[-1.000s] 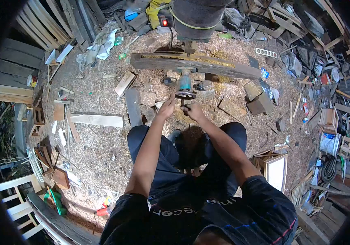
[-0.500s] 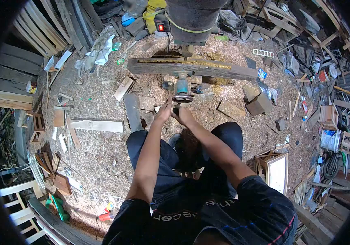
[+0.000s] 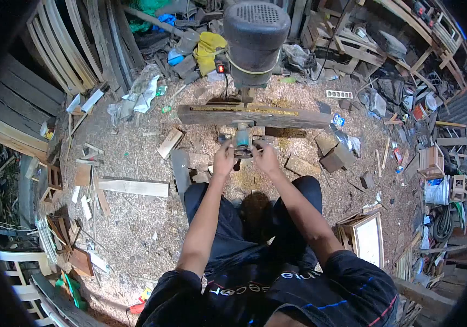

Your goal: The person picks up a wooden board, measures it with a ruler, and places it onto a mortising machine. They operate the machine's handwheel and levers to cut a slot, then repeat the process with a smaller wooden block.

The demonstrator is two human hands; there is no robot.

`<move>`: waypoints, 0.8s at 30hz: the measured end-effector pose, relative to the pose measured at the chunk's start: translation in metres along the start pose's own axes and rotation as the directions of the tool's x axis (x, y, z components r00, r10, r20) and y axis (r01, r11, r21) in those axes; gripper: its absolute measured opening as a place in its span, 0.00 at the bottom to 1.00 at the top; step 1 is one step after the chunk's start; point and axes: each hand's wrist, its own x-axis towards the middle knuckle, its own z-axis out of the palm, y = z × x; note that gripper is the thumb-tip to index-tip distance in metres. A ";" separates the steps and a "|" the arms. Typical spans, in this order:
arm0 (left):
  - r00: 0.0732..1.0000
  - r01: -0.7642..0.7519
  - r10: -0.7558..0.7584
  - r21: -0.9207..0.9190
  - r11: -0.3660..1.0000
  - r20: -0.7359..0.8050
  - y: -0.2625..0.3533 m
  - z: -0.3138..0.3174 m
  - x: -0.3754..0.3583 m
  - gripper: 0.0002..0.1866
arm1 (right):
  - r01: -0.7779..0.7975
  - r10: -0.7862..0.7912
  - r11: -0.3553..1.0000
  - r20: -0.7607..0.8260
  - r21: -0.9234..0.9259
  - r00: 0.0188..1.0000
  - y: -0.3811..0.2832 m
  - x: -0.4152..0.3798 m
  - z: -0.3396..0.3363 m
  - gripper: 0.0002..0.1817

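Well, handwheel: probably stiff, solid; rim suits your grip.
Left hand: grasping rim.
Right hand: grasping opposite side.

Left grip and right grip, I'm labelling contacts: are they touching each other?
Apart. The head view shows the left grip and right grip at opposite sides of the wheel, a gap between them.

White lettering on the dark shirt partly reads "eco", the rest unclear.
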 end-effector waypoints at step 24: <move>0.712 -0.462 0.513 0.230 0.856 -0.479 0.136 -0.068 0.149 0.15 | 0.112 -0.063 0.958 -0.188 0.266 0.980 -0.082 0.079 -0.055 0.18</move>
